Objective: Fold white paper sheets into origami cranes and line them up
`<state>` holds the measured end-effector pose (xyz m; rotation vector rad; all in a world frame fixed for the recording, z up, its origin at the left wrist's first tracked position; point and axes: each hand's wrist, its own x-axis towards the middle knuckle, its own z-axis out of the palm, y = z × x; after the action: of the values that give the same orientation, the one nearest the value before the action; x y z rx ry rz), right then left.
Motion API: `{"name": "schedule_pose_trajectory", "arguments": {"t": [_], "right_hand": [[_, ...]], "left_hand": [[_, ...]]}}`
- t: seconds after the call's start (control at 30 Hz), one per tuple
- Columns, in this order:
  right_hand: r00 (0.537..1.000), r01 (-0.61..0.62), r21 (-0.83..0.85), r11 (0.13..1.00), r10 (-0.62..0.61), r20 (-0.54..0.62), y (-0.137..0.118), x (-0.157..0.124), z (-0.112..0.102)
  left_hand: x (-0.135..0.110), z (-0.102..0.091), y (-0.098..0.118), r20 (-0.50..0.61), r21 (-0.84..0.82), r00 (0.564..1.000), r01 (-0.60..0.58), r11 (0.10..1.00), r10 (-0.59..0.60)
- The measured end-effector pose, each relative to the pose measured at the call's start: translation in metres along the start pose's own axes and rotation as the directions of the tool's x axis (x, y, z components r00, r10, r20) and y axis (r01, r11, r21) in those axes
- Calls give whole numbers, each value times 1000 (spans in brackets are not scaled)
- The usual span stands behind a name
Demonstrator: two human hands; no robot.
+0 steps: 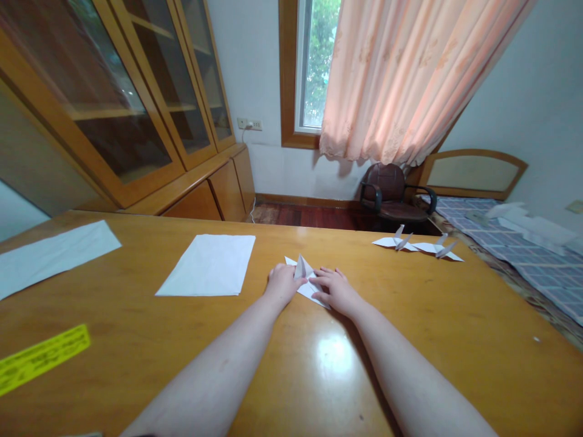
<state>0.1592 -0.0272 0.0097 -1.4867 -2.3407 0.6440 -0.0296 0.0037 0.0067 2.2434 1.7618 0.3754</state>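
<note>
A partly folded white origami paper (pixel 304 269) lies on the wooden table, one pointed flap standing up from it. My left hand (pixel 283 283) grips its left side, the thumb pressed against the base of the flap. On the other side, my right hand (pixel 334 288) rests over the right part of the paper with its fingers spread, fingertips touching it. Part of the paper is covered by both hands. Two folded paper cranes (pixel 395 241) stand near the far right edge of the table, side by side.
Left of my hands lies a stack of white paper sheets (pixel 209 265). A long white paper strip (pixel 54 258) and a yellow label (pixel 45 358) are farther left. Beyond the table (pixel 282 376) stand a glass-door cabinet (pixel 150 91), a brown office chair (pixel 387 191) and a bed (pixel 523 237).
</note>
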Motion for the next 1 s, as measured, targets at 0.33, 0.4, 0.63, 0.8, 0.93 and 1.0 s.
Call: {"name": "schedule_pose_trajectory", "arguments": {"t": [0.33, 0.4, 0.63, 0.8, 0.93, 1.0], "right_hand": [[1000, 16, 25, 1000, -16, -13, 5, -1, 1], [1000, 15, 22, 1000, -15, -18, 3, -1, 1], [1000, 3, 53, 999, -4, 10, 5, 0, 0], [999, 9, 62, 998, -12, 41, 6, -1, -3], [997, 27, 53, 998, -31, 64, 6, -1, -4], [997, 29, 48, 998, -32, 67, 7, -1, -4]], "left_hand": [[-1, -5, 4, 6, 27, 996, 89, 996, -89], [-2, -6, 5, 6, 35, 996, 90, 995, -90], [-1, -4, 4, 10, 33, 997, 78, 996, -78], [0, -2, 2, 17, 13, 994, 106, 994, -106], [0, 2, 1, -31, -30, 990, 138, 990, -139], [0, 4, 0, -65, -42, 987, 145, 989, -147]]}}
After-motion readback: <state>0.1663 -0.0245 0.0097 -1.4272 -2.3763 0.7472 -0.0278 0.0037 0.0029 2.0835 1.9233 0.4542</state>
